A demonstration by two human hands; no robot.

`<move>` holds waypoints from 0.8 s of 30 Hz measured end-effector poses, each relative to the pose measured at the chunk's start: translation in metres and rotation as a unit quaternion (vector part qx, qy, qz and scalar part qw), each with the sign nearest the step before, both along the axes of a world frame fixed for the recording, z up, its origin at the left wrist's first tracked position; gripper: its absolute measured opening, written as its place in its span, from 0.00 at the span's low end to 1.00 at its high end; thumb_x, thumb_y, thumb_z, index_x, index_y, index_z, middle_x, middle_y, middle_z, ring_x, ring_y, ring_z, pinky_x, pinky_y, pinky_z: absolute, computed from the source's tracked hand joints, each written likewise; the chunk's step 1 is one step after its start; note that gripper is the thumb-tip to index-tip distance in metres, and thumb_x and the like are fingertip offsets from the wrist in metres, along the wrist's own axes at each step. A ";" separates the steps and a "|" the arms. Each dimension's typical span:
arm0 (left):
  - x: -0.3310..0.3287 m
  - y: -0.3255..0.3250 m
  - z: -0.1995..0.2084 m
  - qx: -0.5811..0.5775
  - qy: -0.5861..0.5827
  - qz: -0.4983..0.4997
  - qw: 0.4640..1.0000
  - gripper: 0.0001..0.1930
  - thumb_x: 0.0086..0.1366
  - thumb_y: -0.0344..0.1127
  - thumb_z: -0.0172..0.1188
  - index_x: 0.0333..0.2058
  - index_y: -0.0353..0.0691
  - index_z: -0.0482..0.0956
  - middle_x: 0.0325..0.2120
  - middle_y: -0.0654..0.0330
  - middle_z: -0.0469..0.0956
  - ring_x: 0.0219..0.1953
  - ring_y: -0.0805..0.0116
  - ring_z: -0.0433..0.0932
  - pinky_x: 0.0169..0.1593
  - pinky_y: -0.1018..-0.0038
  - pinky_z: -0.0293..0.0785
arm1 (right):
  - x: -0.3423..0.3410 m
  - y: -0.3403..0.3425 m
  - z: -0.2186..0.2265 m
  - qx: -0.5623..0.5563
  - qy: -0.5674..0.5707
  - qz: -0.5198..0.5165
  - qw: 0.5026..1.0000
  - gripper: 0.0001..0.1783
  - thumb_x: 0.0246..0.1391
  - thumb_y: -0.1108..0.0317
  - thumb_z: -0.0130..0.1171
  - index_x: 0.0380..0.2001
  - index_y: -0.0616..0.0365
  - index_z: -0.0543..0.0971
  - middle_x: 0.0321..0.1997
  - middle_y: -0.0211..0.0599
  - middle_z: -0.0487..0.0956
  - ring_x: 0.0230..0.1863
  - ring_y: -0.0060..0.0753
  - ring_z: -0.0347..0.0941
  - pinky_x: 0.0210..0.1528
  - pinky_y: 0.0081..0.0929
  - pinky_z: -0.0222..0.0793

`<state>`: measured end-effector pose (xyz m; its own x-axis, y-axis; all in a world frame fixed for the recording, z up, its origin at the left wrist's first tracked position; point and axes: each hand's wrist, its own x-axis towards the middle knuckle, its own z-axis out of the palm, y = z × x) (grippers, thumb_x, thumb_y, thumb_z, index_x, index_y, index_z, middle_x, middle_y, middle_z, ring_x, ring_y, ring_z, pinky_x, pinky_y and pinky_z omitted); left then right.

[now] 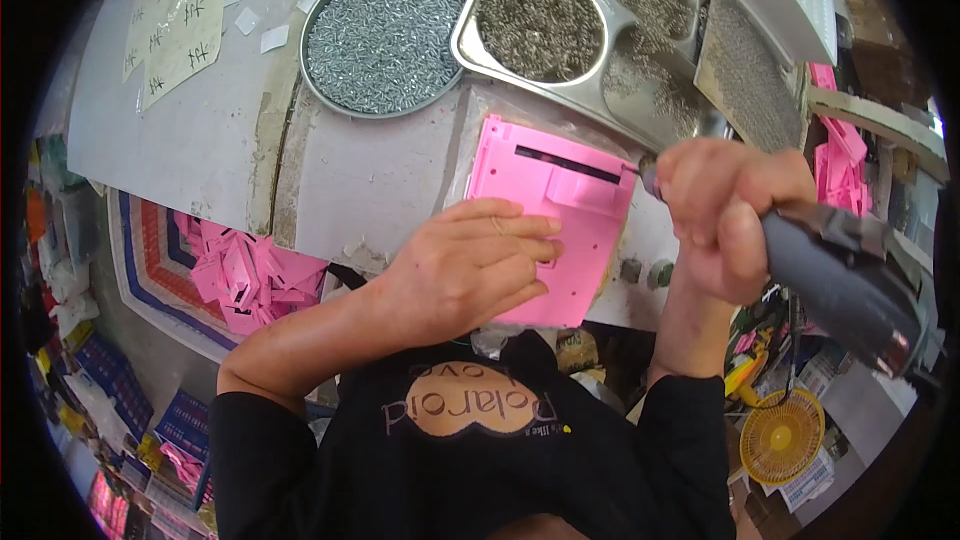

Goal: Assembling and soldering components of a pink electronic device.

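Note:
A flat pink plastic housing point(590, 240) with a long dark slot lies at the near edge of the table. My left hand point(480, 260) rests flat on its left part, fingers stretched across it. My right hand point(725, 205) is wrapped round a dark grey electric screwdriver point(840, 275), whose tip points left at the housing's far right corner. Whether the tip touches a screw there is too small to tell.
Beyond the housing stand a round tray of small silver screws point(380, 40) and a metal compartment tray point(625, 90) with springs or similar small metal parts. A basket point(145, 260) of pink pieces is at lower left. A yellow round basket point(783, 437) sits at lower right.

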<state>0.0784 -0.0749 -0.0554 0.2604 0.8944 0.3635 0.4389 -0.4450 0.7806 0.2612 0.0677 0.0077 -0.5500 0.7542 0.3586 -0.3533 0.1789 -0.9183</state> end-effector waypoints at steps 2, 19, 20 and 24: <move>0.000 -0.004 -0.001 -0.007 0.001 0.003 1.000 0.07 0.56 0.33 0.72 0.29 0.42 0.82 0.42 0.63 0.87 0.54 0.66 0.83 0.57 0.65 0.75 | 0.000 0.000 -0.005 -0.004 0.007 0.001 1.000 0.15 0.58 0.71 0.63 0.30 0.55 0.64 0.18 0.32 0.69 0.19 0.26 0.64 0.24 0.28 0.63; 0.001 -0.010 0.010 0.032 -0.021 0.048 0.998 0.11 0.52 0.32 0.75 0.29 0.43 0.79 0.36 0.62 0.86 0.47 0.64 0.85 0.61 0.53 0.70 | -0.009 -0.050 0.045 -0.036 0.135 0.191 0.972 0.15 0.60 0.61 0.70 0.39 0.50 0.72 0.17 0.23 0.76 0.13 0.16 0.68 0.15 0.17 0.58; 0.000 -0.010 0.011 0.033 -0.020 0.047 0.998 0.11 0.52 0.32 0.76 0.29 0.43 0.79 0.35 0.63 0.86 0.47 0.65 0.85 0.61 0.52 0.70 | -0.011 -0.055 0.045 -0.036 0.135 0.191 0.972 0.15 0.60 0.62 0.70 0.38 0.51 0.72 0.17 0.23 0.77 0.13 0.17 0.68 0.14 0.18 0.59; -0.002 -0.012 0.015 0.040 -0.023 0.050 0.998 0.12 0.51 0.32 0.76 0.29 0.44 0.78 0.33 0.64 0.85 0.45 0.66 0.86 0.61 0.51 0.69 | -0.017 -0.064 0.043 -0.016 0.109 0.170 0.979 0.16 0.61 0.60 0.69 0.38 0.51 0.71 0.17 0.23 0.75 0.13 0.19 0.68 0.15 0.20 0.60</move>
